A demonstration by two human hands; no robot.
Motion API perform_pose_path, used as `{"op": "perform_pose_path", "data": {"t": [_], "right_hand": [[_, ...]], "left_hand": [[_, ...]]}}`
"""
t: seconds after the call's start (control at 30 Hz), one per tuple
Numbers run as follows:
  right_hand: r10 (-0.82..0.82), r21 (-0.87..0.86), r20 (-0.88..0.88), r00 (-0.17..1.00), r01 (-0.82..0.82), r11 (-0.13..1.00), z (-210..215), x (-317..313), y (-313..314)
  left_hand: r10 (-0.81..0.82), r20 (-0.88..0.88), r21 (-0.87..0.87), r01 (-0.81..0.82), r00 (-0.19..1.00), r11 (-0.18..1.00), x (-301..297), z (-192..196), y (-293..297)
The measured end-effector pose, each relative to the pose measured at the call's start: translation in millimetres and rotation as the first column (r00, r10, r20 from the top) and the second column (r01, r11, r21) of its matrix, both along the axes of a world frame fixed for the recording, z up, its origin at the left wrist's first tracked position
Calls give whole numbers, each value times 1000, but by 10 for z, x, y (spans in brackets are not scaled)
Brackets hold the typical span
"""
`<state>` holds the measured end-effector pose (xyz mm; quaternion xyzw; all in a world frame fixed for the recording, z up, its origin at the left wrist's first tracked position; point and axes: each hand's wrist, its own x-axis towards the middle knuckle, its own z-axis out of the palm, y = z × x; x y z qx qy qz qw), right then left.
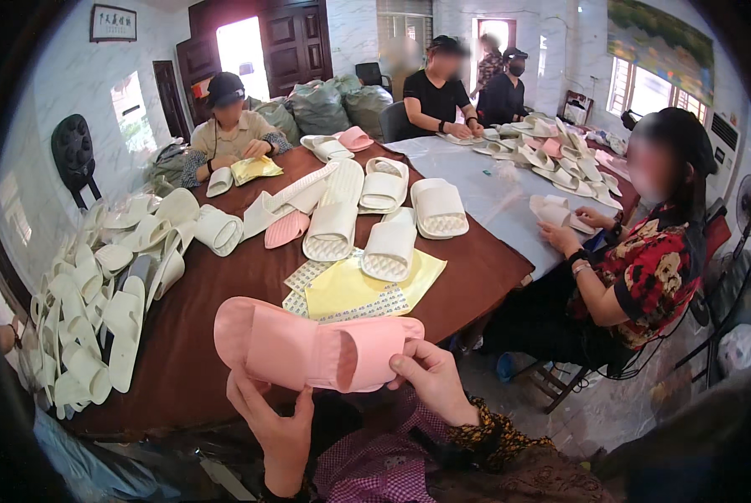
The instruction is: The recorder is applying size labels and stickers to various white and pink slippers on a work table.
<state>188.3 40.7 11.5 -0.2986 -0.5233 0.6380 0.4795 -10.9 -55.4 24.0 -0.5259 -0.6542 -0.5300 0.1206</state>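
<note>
On the far left, a heap of white slides (128, 331) spills over the desk (192, 314), which has a brown cover. They look soft and rubbery, with wide, rounded straps.

Next comes the left hand (270, 423). It is closed on the low edge of the pink slides (283, 352), with the thumb in front and most of the fingers tucked behind. The pink slides are up in the air at the near edge of the desk, between the two hands. Their long way runs from side to side: one end pokes out past the left hand, and the other end meets the right hand. Neither hand is clearly nearer to them. The pink looks dull and bendy. The straps are wide and smooth, and faint ridges show inside.

Just behind, on the desk, are label sheets (304, 277) with rows of tiny marks, and flat yellow paper (342, 283). Past those lie loose white slides (389, 243) with criss-cross bumps.

The right hand (438, 381) is clamped on the right end of the pink slides, thumb in front, other fingers partly hidden.

Farther right, a seated co-worker (656, 285) holds one more white slide (551, 208).
</note>
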Motion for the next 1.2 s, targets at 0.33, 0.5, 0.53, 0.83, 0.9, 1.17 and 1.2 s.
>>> {"op": "perform_pose_path", "data": {"t": [0.33, 0.5, 0.53, 0.83, 0.9, 1.17, 1.2], "right_hand": [[66, -4, -130, 989, -67, 998, -2, -65, -117], [40, 5, -164, 986, -40, 999, -71, -41, -94], [30, 5, -166, 986, -30, 1000, -63, -26, -97], [-19, 26, -179, 984, 24, 999, -42, 83, -85], [-47, 8, -192, 980, 49, 999, -29, 121, -56], [-34, -162, -385, 922, -31, 986, 31, 316, 163], [-34, -164, -405, 914, -36, 986, 37, 357, 190]], "left_hand": [[-122, -29, 47, 123, 992, 991, 224, -10, 78], [-167, -97, 41, 171, 981, 984, 271, -56, 89], [-177, -99, 41, 181, 979, 983, 284, -57, 85], [-219, -161, 9, 224, 962, 975, 386, -6, 93], [-253, -189, 8, 259, 949, 966, 384, 16, 134], [-269, -251, -22, 272, 930, 962, 235, 81, 202], [-241, -228, -26, 242, 943, 970, 188, 68, 213]]}}
